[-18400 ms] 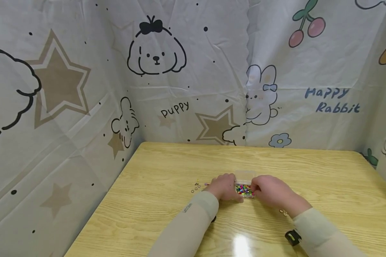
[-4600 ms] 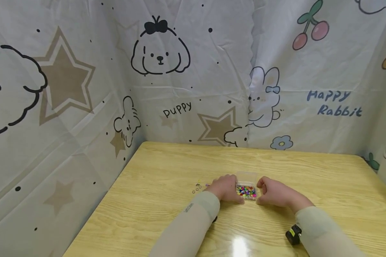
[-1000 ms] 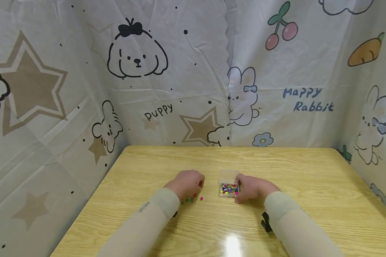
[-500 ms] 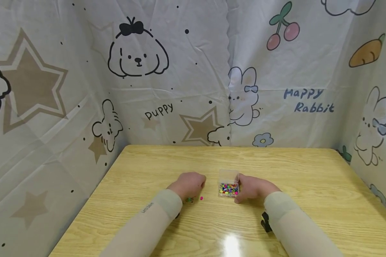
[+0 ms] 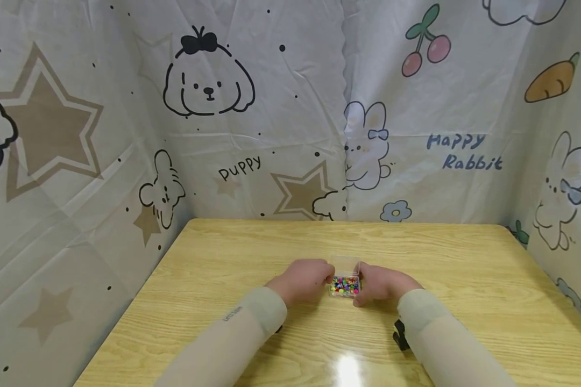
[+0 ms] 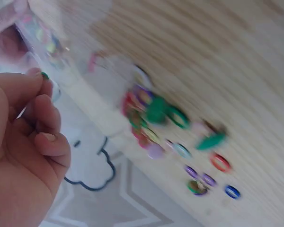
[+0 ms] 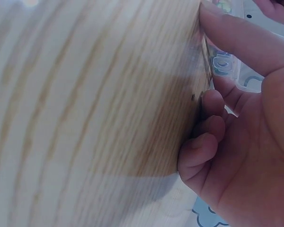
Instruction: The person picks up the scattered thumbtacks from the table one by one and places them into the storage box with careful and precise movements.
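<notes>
Bead box (image 5: 345,294) — cloth (image 5: 290,129) reads "PUPPY", "Happy Rabbit".

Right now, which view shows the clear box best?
Head: the clear box shows lid open, colourful contents visible. Left wrist catches a blurred part, upper left; right wrist, a part with its latch.

Clear rectangular plastic box (image 5: 344,295) on yellow wooden desk (image 5: 426,252), multicoloured beads (image 5: 346,285) inside; left hand (image 5: 307,280) at nine o'clock, right hand (image 5: 381,282) at three.
</notes>
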Motion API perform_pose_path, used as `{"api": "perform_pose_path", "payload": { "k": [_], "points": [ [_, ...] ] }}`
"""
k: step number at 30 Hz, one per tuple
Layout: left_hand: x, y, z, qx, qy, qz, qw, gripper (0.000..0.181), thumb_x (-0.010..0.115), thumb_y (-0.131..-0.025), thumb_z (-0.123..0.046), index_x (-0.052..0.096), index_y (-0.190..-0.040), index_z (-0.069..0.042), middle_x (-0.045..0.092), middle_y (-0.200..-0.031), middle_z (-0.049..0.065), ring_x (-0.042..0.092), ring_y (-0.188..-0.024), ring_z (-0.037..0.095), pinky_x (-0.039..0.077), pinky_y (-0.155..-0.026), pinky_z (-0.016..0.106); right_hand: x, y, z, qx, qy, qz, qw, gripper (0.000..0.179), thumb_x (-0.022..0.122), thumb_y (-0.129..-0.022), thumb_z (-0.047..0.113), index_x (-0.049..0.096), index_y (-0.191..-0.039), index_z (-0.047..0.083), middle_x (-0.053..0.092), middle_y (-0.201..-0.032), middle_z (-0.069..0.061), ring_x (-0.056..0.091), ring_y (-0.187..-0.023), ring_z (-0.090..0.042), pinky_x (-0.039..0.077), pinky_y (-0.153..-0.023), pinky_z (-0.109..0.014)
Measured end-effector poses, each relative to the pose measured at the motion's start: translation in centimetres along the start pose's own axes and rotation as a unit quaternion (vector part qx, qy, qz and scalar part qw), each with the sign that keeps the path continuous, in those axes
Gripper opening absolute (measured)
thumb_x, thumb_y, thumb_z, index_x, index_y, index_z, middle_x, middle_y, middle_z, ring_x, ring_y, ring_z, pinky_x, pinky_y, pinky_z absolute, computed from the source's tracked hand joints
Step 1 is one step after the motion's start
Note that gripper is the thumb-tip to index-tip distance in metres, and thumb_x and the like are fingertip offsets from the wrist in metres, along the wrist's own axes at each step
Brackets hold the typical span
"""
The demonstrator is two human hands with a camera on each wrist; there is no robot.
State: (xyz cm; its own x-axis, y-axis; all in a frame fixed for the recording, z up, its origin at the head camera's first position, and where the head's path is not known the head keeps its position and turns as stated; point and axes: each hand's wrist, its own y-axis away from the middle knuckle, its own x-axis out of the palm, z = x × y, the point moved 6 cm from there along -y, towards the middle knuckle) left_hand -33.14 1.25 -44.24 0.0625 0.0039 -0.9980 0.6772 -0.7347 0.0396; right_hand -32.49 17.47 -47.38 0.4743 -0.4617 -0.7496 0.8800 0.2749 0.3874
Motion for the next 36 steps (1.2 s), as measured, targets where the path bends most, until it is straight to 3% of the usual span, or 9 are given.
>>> {"api": "perform_pose_path", "payload": {
  "k": [4,8,15,21,26,31,36],
  "points": [
    [-0.1,-0.6,-1.5,0.035,-0.009,-0.001,0.9993,0.012,0.062,-0.101,-0.012,0.066,-0.094,-0.021,0.051,-0.082,-0.012,0.046,-0.070,0.006,0.043,-0.063,0.022,0.1,0.0,0.0,0.001,0.003,0.002,1.0000,0.059,0.089,-0.078,0.026,0.048,-0.119,0.012,0.056,-0.108,-0.006,0.052,-0.099,-0.027,0.042,-0.093,-0.048],
    [0.4,-1.2,-2.3,0.038,-0.022,0.012,0.9989,0.013,0.064,-0.101,-0.014,0.067,-0.092,-0.022,0.052,-0.082,-0.012,0.047,-0.069,0.005,0.044,-0.063,0.021,0.2,0.0,-0.1,0.002,-0.001,0.004,1.0000,0.058,0.088,-0.078,0.026,0.048,-0.118,0.013,0.055,-0.106,-0.006,0.051,-0.098,-0.027,0.041,-0.091,-0.047],
    [1.0,-1.5,-2.8,0.040,-0.042,0.040,0.9975,0.015,0.065,-0.099,-0.012,0.074,-0.098,-0.024,0.060,-0.089,-0.013,0.054,-0.074,0.001,0.050,-0.070,0.022,0.4,0.0,0.1,-0.004,-0.007,0.006,0.9999,0.055,0.088,-0.079,0.024,0.048,-0.115,0.013,0.056,-0.100,-0.006,0.051,-0.094,-0.025,0.040,-0.084,-0.042],
    [0.7,-1.3,-2.5,0.045,-0.010,0.037,0.9982,0.018,0.064,-0.100,-0.011,0.073,-0.107,-0.024,0.065,-0.098,-0.012,0.060,-0.084,0.002,0.052,-0.078,0.025,0.2,0.1,0.1,-0.004,-0.003,0.006,1.0000,0.056,0.088,-0.079,0.025,0.048,-0.116,0.013,0.056,-0.099,-0.006,0.051,-0.092,-0.025,0.040,-0.083,-0.042],
    [0.1,-0.6,-1.4,0.035,0.015,0.031,0.9988,0.021,0.060,-0.101,-0.008,0.072,-0.110,-0.022,0.066,-0.105,-0.011,0.062,-0.091,0.004,0.052,-0.082,0.025,0.3,0.1,0.0,-0.005,-0.004,0.004,1.0000,0.058,0.088,-0.079,0.026,0.048,-0.118,0.013,0.056,-0.104,-0.006,0.051,-0.096,-0.026,0.042,-0.089,-0.045],
    [-0.6,0.6,1.0,0.006,0.029,0.035,0.9989,0.023,0.054,-0.104,-0.007,0.072,-0.111,-0.020,0.067,-0.110,-0.008,0.063,-0.096,0.007,0.052,-0.084,0.026,0.4,0.0,-0.1,-0.002,-0.023,0.000,0.9997,0.059,0.088,-0.078,0.023,0.048,-0.120,0.012,0.057,-0.108,-0.006,0.051,-0.098,-0.026,0.041,-0.092,-0.046],
    [-0.8,1.9,3.5,-0.022,0.036,0.046,0.9980,0.021,0.057,-0.101,-0.008,0.072,-0.110,-0.020,0.068,-0.110,-0.009,0.062,-0.098,0.007,0.051,-0.090,0.030,0.1,0.1,-0.1,0.002,-0.021,-0.002,0.9998,0.061,0.089,-0.078,0.024,0.048,-0.122,0.012,0.057,-0.108,-0.006,0.052,-0.098,-0.026,0.041,-0.093,-0.047]
  ]
}}
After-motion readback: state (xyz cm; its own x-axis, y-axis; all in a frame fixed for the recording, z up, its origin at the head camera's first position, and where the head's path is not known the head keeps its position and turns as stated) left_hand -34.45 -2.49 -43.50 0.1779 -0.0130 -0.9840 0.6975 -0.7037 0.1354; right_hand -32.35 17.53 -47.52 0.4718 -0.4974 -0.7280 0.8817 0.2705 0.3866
